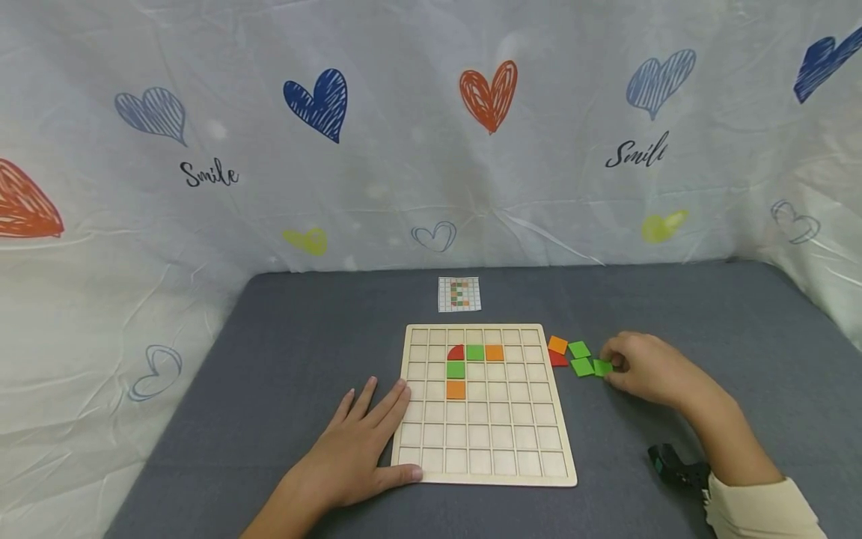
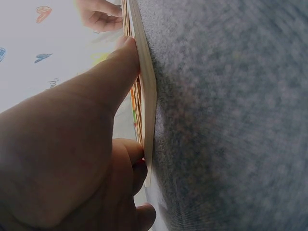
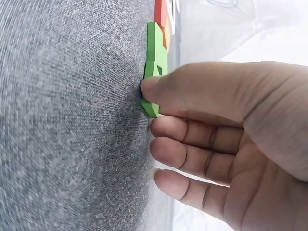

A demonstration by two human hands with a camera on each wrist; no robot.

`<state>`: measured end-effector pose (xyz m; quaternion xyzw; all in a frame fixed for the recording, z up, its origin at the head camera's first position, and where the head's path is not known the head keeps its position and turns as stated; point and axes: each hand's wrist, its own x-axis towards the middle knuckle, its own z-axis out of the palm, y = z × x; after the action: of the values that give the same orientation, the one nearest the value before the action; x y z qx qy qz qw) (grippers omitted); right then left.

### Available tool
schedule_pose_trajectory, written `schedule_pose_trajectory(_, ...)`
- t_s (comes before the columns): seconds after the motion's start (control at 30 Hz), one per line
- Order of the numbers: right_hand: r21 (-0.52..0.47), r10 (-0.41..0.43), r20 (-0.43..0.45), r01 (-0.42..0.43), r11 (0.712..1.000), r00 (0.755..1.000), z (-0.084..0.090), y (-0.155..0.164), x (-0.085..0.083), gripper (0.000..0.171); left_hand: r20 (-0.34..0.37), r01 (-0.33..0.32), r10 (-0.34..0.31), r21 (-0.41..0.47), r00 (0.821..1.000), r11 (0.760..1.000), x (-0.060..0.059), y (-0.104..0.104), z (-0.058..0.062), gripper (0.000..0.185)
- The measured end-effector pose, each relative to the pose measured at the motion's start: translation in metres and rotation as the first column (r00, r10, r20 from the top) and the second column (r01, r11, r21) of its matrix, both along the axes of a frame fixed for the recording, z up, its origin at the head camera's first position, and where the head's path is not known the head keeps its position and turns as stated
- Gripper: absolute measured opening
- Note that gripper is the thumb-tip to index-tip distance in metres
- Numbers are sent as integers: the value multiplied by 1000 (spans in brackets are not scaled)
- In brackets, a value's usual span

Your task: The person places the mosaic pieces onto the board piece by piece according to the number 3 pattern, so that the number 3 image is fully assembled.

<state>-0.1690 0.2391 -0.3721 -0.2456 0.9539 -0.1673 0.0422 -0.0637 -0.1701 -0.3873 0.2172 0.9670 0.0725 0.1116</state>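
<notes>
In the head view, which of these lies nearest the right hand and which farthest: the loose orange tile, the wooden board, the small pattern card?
1. The loose orange tile, just left of the right hand, beside the board.
2. The wooden board, farther left, under the left hand's fingers.
3. The small pattern card, farthest, beyond the board toward the curtain.

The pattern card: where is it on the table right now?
In the head view the pattern card lies flat on the grey table, just beyond the wooden grid board's far edge, apart from both hands.

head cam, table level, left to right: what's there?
Left hand → wooden grid board → orange tile → green tile → right hand, pinching a green tile.
</notes>
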Motion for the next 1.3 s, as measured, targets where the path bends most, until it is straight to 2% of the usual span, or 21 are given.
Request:
schedule_pose_trajectory(0.3,-27,-15,49,17,999,999,5,0,3,10,10,-2,2,-1,1000,1000,0,-1,1,97)
schedule_pose_trajectory(0.53,-89,14,83,-7,996,996,6,-9,4,15,21,-1,0,17,1000,1000,0,-1,1,97)
schedule_pose_trajectory(0.67,-129,37,70,-28,991,997,4,-17,5,15,17,8,-8,24,1000,1000,0,-1,0,96)
schedule_pose_trajectory(0.9,-140,72,-15,-74,987,997,-1,-29,7,15,13,11,-11,22,1000,1000,-1,-1,0,96)
schedule_pose_trajectory(1.17,-152,85,-10,-85,985,996,-2,-43,11,23,8,13,-13,14,1000,1000,0,-1,0,96)
schedule_pose_trajectory(1.3,-155,120,-51,-127,980,991,-1,-52,13,17,18,5,-6,13,1000,1000,0,-1,0,96)
